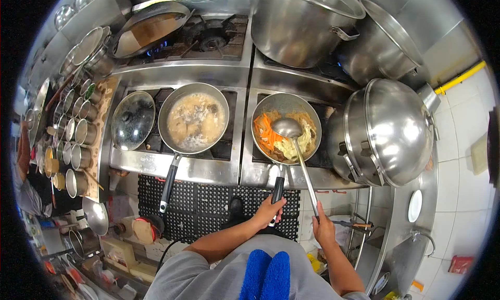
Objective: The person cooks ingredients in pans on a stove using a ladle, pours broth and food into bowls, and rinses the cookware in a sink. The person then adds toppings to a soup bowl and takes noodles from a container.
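Observation:
My left hand (269, 211) is closed round the black handle of a frying pan (256, 108) on the front right burner. In that pan lie orange carrot strips (266, 132), pale yellow shreds (288, 149) and brownish food along the far side. With my right hand (324, 228) I grip the long handle of a steel ladle (287, 127). Its bowl rests over the food, hiding the middle of the pan. To the left, a second pan (177, 158) holds a pale, bubbling, soupy food (195, 120); neither hand touches it.
A glass lid (133, 120) lies left of the second pan. Behind stand a wok (151, 32) with brown liquid over a blue flame and large steel pots (302, 27). A domed steamer (398, 131) stands close on the right. Several small steel containers (80, 157) line the left.

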A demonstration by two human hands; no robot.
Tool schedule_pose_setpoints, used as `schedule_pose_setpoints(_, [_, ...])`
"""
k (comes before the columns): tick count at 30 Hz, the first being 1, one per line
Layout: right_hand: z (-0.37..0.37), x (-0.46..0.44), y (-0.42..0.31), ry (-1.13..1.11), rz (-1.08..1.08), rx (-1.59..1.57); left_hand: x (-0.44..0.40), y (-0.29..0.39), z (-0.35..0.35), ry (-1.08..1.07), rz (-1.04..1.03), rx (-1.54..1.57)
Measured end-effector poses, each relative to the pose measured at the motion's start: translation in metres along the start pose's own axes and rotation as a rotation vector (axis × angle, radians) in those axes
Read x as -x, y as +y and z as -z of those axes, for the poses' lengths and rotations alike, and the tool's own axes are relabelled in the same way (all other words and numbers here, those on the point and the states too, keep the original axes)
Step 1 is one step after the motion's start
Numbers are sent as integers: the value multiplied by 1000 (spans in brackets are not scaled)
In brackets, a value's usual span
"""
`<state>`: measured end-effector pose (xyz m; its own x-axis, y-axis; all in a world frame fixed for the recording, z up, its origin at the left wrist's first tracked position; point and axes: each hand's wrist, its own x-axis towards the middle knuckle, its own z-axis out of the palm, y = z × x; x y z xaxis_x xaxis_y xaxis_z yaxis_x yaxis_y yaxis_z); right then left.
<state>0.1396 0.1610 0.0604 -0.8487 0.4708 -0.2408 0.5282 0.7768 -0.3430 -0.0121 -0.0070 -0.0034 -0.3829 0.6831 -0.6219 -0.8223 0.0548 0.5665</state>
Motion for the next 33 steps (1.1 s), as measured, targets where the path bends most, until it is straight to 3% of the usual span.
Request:
schedule_pose_setpoints(5, [17, -23, -17, 19, -45, -236, -2, -3, -1, 35, 40, -3])
schedule_pose_setpoints(12, [21, -38, -1, 225, 78, -191, 1, 0, -5, 45, 33, -29])
schedule_pose_setpoints(18, [0, -18, 12, 185, 31, -157, -1, -4, -3, 54, 21, -72])
schedule_pose_setpoints(33, [-25, 31, -47, 92, -69, -346, -4, -3, -19, 109, 100, -132])
